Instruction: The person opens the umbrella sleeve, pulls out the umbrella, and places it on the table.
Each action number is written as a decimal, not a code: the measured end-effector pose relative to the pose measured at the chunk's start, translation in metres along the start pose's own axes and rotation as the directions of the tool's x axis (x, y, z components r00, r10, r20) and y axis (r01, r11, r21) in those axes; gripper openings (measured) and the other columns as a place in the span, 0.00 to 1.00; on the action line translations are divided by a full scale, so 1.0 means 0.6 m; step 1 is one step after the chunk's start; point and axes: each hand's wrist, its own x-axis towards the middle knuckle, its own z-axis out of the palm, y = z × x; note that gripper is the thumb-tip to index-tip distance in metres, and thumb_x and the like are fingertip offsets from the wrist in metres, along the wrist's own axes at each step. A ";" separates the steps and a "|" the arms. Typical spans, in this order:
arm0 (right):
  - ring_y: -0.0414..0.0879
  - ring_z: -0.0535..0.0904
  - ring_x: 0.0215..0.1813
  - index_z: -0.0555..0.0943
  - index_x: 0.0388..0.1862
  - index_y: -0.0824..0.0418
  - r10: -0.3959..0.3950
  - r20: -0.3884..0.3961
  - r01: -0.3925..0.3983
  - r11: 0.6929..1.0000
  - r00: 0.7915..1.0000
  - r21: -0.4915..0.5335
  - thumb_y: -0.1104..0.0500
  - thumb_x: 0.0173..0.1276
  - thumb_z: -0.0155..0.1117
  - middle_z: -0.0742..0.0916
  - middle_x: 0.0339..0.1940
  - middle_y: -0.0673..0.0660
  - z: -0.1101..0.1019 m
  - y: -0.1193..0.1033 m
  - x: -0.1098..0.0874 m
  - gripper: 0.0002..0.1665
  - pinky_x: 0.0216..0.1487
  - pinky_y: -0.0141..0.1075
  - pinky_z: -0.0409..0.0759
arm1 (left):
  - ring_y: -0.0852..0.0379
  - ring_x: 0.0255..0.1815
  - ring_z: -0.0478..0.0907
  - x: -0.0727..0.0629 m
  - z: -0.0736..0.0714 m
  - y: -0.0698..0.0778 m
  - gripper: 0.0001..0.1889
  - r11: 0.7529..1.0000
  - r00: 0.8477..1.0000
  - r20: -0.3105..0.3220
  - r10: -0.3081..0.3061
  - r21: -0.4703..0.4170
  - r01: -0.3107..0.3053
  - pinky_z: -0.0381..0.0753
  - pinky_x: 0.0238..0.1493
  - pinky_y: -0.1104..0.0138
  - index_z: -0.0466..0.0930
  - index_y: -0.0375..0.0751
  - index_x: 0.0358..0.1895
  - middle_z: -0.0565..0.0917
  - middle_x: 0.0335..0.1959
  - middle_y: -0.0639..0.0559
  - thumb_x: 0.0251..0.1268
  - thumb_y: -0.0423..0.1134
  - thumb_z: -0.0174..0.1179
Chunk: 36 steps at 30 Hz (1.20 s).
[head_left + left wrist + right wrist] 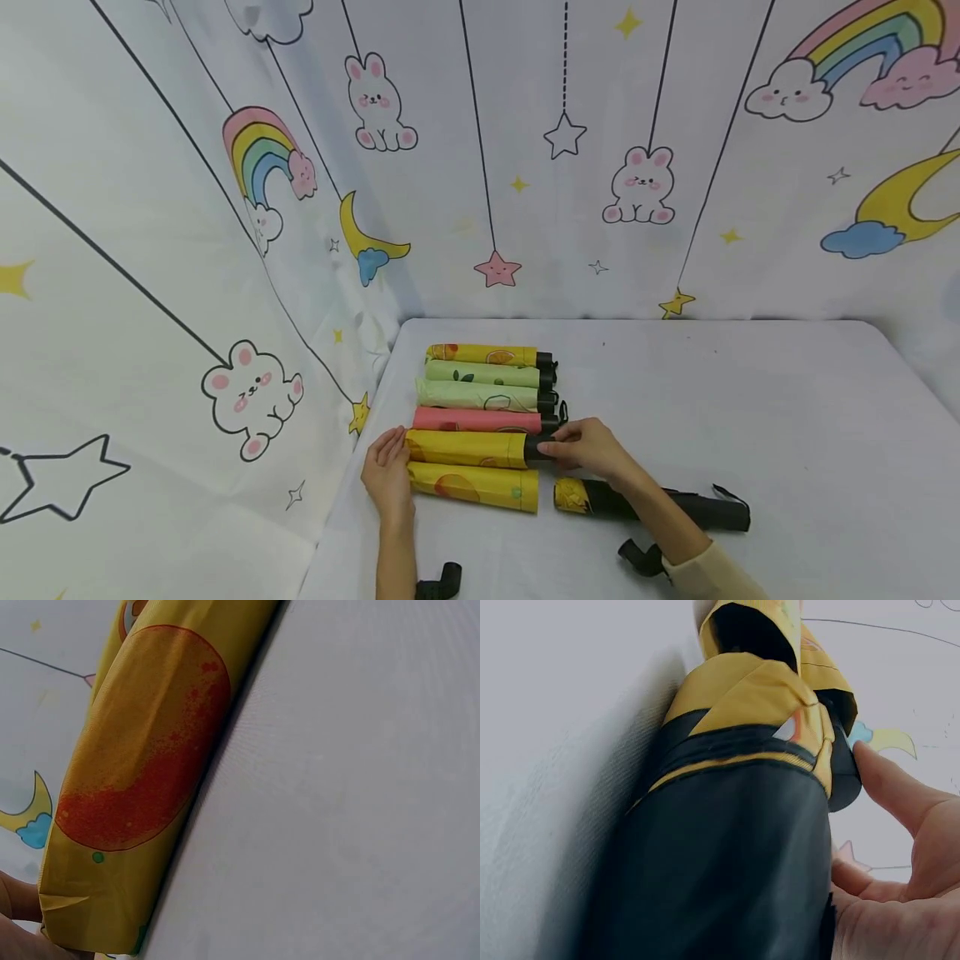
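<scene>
Was prob. lining up yellow umbrella (465, 448) between red umbrella (476, 420) and lower yellow sleeve (480, 487). Pinched its black end (533, 448) w/ R hand (590, 447) — had L hand (387, 477) at opp. end, couldn't tell if gripping. Prob. needed ends squared next, then release.

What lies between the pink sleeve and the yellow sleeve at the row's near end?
Another yellow sleeve with a black end; the head view shows it.

Free passage over the right tabletop (780, 408), behind the obstructing black umbrella (711, 510)
</scene>
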 end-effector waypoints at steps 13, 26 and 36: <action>0.56 0.92 0.39 0.87 0.44 0.68 0.036 -0.059 -0.024 0.982 0.998 0.188 0.47 0.64 0.79 0.92 0.39 0.59 0.012 -0.013 -0.002 0.25 0.50 0.47 0.88 | 0.43 0.67 0.80 0.008 -0.004 -0.005 0.20 1.000 1.000 -0.013 -0.002 -0.016 0.001 0.81 0.57 0.73 0.75 0.28 0.66 0.82 0.64 0.33 0.73 0.20 0.56; 0.56 0.92 0.39 0.84 0.47 0.69 0.073 -0.115 -0.044 0.972 0.991 0.231 0.51 0.64 0.79 0.91 0.41 0.60 0.025 -0.026 -0.011 0.25 0.63 0.58 0.80 | 0.50 0.62 0.84 0.010 -0.006 -0.011 0.20 0.997 1.000 -0.029 0.001 -0.072 -0.003 0.82 0.56 0.72 0.76 0.28 0.65 0.82 0.63 0.33 0.71 0.19 0.57; 0.57 0.92 0.40 0.84 0.45 0.71 0.044 -0.090 -0.013 0.949 0.995 0.315 0.51 0.65 0.79 0.90 0.44 0.62 0.026 -0.022 -0.011 0.24 0.54 0.49 0.87 | 0.51 0.61 0.85 0.012 -0.010 -0.009 0.22 0.993 0.998 -0.049 -0.029 -0.117 0.023 0.82 0.56 0.71 0.75 0.28 0.66 0.83 0.63 0.35 0.70 0.20 0.60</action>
